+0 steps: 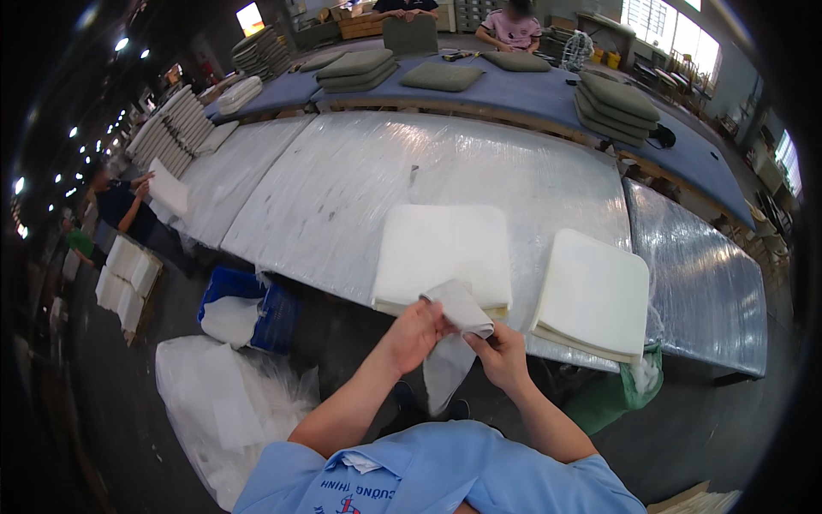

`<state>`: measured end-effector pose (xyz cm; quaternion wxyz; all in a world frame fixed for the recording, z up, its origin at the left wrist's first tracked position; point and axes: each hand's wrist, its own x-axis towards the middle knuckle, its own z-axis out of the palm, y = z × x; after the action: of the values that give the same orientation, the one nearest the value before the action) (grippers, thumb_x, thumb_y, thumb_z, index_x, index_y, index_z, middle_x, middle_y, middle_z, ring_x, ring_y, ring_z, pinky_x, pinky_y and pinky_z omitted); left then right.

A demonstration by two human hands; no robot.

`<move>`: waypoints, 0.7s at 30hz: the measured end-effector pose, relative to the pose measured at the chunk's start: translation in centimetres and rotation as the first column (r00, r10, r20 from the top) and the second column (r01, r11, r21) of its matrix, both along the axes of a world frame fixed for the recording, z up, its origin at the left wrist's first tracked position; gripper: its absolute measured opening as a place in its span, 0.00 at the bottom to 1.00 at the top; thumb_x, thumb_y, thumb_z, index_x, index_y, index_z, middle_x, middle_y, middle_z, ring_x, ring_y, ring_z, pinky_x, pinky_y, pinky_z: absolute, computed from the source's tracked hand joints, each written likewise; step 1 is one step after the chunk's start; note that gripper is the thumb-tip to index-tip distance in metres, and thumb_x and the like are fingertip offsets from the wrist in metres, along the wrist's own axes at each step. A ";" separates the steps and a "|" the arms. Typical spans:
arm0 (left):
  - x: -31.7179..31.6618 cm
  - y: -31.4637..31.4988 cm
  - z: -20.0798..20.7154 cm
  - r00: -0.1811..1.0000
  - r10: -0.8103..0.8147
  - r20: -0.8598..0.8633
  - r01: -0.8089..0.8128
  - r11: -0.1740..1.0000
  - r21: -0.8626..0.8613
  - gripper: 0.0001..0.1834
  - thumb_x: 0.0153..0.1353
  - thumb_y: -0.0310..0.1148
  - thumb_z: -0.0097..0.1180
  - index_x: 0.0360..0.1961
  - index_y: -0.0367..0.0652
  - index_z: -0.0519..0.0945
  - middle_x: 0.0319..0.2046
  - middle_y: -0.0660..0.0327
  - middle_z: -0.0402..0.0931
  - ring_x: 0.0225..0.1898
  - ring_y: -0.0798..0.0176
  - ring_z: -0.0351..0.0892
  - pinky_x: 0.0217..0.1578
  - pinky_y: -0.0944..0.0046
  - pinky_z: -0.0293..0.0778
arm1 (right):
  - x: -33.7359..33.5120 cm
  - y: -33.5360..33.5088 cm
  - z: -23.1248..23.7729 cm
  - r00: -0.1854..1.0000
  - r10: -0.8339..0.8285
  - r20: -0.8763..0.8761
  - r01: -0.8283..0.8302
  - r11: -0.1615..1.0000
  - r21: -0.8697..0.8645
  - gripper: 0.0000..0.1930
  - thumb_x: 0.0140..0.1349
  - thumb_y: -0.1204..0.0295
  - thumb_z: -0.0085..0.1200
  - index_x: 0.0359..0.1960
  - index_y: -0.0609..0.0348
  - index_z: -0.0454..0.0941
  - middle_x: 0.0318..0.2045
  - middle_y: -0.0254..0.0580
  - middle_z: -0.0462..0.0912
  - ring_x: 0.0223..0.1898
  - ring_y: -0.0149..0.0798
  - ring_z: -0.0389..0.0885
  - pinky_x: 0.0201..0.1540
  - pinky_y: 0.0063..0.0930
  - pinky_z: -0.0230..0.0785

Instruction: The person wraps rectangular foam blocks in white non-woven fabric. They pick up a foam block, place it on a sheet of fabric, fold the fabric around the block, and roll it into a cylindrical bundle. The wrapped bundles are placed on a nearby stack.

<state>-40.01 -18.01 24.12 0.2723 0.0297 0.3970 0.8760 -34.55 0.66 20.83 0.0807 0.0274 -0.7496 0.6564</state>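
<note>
A light grey piece of fabric (461,305), perhaps a cushion cover, is held up in front of me between both hands, partly folded over, with its lower end hanging below the table's edge. My left hand (416,334) has its fingers closed on the fabric's left edge. At the right, my right hand (499,353) pinches its lower corner between thumb and fingers. Just beyond the fabric lies a white foam cushion pad (443,248) on the plastic-wrapped table (317,188). Right of my right hand rests another white foam pad stack (592,291).
A blue crate (278,324) and a clear plastic bag of white pieces (223,411) stand on the floor at left. A green sack (629,394) hangs by the table's right corner. Grey-green cushions (443,77) lie on the far blue table. Other people work at left and far side.
</note>
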 end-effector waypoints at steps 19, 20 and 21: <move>1.9 -4.7 -4.2 0.849 0.526 -0.048 -0.522 0.824 -0.221 0.08 0.75 0.29 0.49 0.42 0.40 0.80 0.40 0.63 0.83 0.39 0.71 0.82 0.45 0.68 0.76 | -4.9 3.1 -1.6 0.980 0.148 0.134 -0.134 0.985 -0.112 0.18 0.58 0.66 0.73 0.22 0.57 0.74 0.20 0.22 0.69 0.25 0.21 0.63 0.27 0.24 0.60; 1.3 -4.3 -3.6 0.852 0.508 -0.127 -0.523 0.813 -0.256 0.08 0.75 0.29 0.50 0.41 0.40 0.80 0.38 0.65 0.82 0.37 0.73 0.79 0.42 0.70 0.73 | -5.8 4.2 -1.4 0.995 0.008 0.097 0.000 0.997 -0.080 0.16 0.60 0.68 0.72 0.24 0.59 0.75 0.20 0.24 0.70 0.25 0.22 0.64 0.27 0.24 0.60; 0.8 -4.1 -2.9 0.849 0.485 -0.210 -0.528 0.799 -0.288 0.08 0.75 0.30 0.50 0.40 0.40 0.80 0.35 0.67 0.81 0.35 0.76 0.76 0.38 0.71 0.71 | -6.8 5.2 -1.1 0.990 -0.132 0.051 0.135 0.989 -0.054 0.14 0.61 0.69 0.70 0.26 0.60 0.76 0.21 0.26 0.71 0.25 0.23 0.66 0.28 0.24 0.61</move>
<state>-39.26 -22.16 21.19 0.0032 -0.0693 0.5495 0.8326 -41.30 5.82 19.74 0.1075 -0.0409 -0.7325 0.6710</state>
